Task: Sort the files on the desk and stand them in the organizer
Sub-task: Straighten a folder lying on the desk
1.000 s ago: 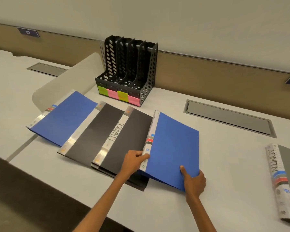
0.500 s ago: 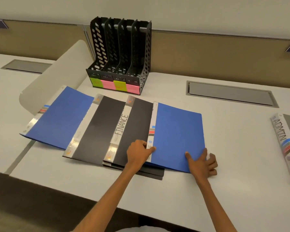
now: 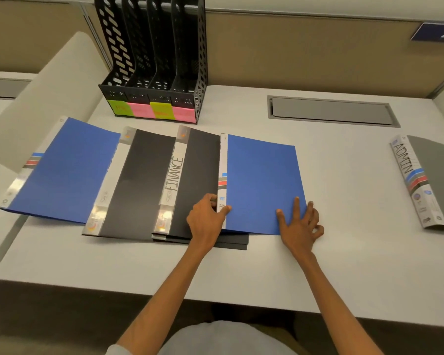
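A: What has each grip got?
B: The left hand [image 3: 207,216] pinches the spine of the right-hand blue file [image 3: 263,185]; the right hand [image 3: 301,221] lies open, flat on its near corner.
A: Around it?
B: It overlaps the black FINANCE file [image 3: 198,180] on the tabletop [image 3: 344,252]. The black organizer [image 3: 154,60] stands empty behind; the grey ADMIN file [image 3: 431,180] lies well apart, right.
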